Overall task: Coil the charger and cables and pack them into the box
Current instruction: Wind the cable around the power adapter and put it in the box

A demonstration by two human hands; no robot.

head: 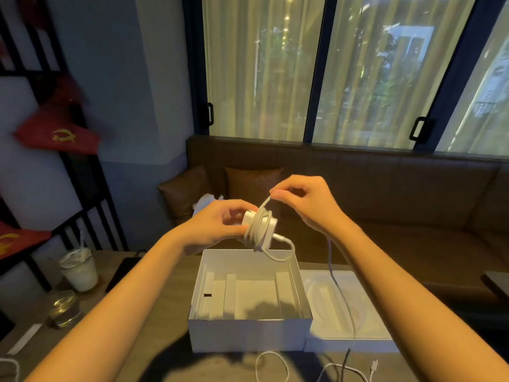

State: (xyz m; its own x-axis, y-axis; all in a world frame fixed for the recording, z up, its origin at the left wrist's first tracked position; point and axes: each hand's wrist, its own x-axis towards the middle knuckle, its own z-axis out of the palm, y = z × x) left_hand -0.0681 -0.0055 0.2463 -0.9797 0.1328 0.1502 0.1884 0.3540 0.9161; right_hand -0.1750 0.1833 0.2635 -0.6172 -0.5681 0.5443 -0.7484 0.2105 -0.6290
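left hand tight around the wrapped charger, right hand in a pinch on its cable

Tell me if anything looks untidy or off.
One loop sags loose from the cable wound round the charger in the left hand; other cables lie uncoiled on the table before the box.

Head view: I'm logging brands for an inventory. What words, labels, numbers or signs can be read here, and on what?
No word, brand or number is readable anywhere.
Red flag: yellow hammer-and-sickle emblem, no lettering.
Second red flag, lower left: part of a yellow emblem, cut off by the frame edge.
Box and charger: plain white, no print showing.
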